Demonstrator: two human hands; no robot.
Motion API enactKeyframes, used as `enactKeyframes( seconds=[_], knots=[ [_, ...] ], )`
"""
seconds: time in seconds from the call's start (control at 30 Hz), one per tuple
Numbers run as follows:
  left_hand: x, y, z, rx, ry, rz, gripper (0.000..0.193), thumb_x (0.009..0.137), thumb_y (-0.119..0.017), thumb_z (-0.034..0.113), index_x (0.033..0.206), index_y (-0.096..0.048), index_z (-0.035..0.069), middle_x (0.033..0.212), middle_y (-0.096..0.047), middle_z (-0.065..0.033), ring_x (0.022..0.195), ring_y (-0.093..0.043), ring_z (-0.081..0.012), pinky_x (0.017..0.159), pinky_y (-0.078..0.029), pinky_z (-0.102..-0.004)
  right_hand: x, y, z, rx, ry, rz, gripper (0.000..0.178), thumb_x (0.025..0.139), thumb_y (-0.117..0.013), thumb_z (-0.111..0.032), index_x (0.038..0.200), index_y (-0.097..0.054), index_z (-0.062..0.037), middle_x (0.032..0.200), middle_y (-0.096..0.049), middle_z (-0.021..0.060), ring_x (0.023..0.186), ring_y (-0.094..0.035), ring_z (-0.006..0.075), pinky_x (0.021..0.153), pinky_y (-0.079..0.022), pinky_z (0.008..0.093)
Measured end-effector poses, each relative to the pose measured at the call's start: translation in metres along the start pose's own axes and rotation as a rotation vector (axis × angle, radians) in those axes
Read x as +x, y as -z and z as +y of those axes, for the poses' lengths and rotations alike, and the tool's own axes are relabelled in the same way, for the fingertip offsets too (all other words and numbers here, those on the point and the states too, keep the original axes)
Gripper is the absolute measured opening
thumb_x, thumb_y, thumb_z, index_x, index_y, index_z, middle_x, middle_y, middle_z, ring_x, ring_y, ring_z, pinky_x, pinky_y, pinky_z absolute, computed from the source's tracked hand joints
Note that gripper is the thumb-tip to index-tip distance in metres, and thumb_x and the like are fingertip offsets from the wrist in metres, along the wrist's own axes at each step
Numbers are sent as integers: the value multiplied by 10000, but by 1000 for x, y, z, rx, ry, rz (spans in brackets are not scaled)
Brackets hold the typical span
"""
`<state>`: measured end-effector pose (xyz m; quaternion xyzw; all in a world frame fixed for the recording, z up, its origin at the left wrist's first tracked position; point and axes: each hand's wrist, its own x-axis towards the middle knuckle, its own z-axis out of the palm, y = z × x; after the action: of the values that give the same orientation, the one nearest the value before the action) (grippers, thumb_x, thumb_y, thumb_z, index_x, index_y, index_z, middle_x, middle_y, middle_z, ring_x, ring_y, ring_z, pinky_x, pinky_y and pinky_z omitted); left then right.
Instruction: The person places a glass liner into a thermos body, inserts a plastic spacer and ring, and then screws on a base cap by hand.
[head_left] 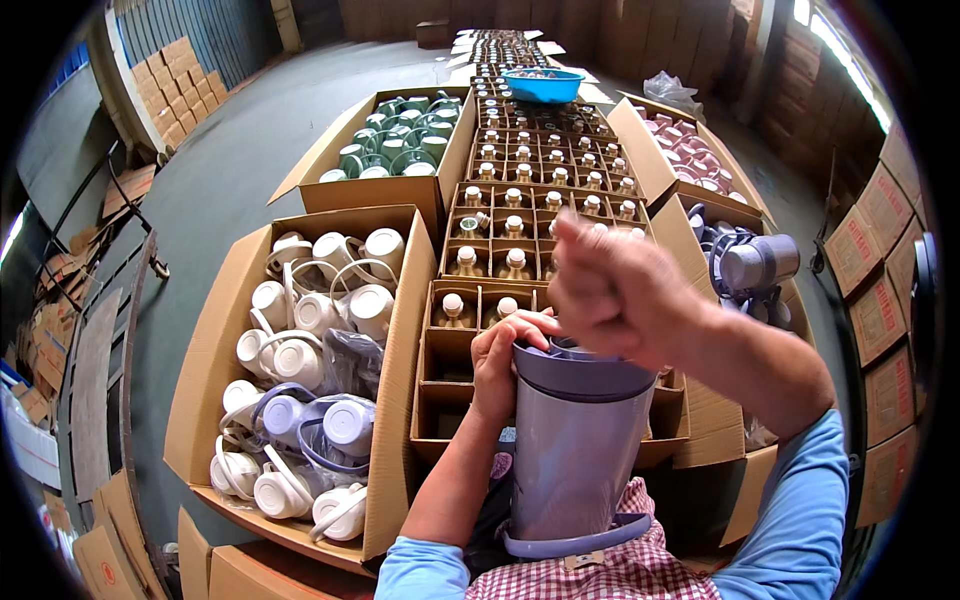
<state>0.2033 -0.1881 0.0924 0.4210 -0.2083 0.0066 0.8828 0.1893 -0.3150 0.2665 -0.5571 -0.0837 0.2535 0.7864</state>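
A lavender, cylindrical thermos jug (580,460) stands upright against my checked apron, with a darker purple collar round its top and a purple handle loop (580,540) low around its base. My left hand (503,365) grips the collar from the left, its fingers bent over the rim. Just above the opening, my right hand (615,295) is raised with curled fingers, slightly blurred. Whatever it may hold is hidden. Part of a purple ring shows inside the jug's mouth, but my hands cover most of it.
A carton (190,440) of white and lavender handled lids stands left, a carton of green ones (455,190) beyond. Divided cartons (450,400) of white-capped bottles run ahead, with a blue basin (543,88) on top. Cartons of pink lids (690,150) and purple parts (760,262) stand right.
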Motion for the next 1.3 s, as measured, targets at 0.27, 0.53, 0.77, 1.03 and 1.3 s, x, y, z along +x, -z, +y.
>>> enactKeyframes(
  seconds=[0.27,0.53,0.77,1.03,1.3],
  knots=[
    [-8,-6,18,140,97,58,468,968,-429,375,754,-618,5,919,-678,-177,932,-616,-231,1037,-361,-427,3,-10,-2,33,-36,-129,295,987,-455,-339,774,-496,-140,569,-440,-32,373,-316,38,301,-274,201],
    [1,6,9,-2,-161,-120,478,969,-409,339,731,-600,-29,908,-664,-224,924,-615,-279,1036,-359,-467,5,91,-52,152,530,-22,363,964,-473,-370,658,-451,-177,536,-429,-48,382,-302,61,345,-231,223],
    [1,16,3,44,-151,-130,531,959,-410,402,738,-602,-40,902,-659,-252,911,-624,-307,1028,-367,-478,6,113,-21,212,342,-10,398,987,-419,-369,652,-397,-154,525,-399,-13,379,-307,88,324,-227,250],
    [8,-77,94,972,-317,-436,394,818,-654,384,865,-667,-7,858,-672,-138,841,-655,-264,775,-498,-354,71,162,123,265,578,-282,597,919,-413,-590,1023,-635,-46,1202,-604,188,1202,-519,279,1091,-287,437],
    [-3,-38,104,913,-436,-526,323,844,-614,303,837,-709,-5,827,-692,-158,677,-661,-241,630,-510,-308,30,90,118,230,330,-294,803,896,-319,-678,806,-688,29,903,-676,149,1217,-481,311,1068,-326,437]
  ],
)
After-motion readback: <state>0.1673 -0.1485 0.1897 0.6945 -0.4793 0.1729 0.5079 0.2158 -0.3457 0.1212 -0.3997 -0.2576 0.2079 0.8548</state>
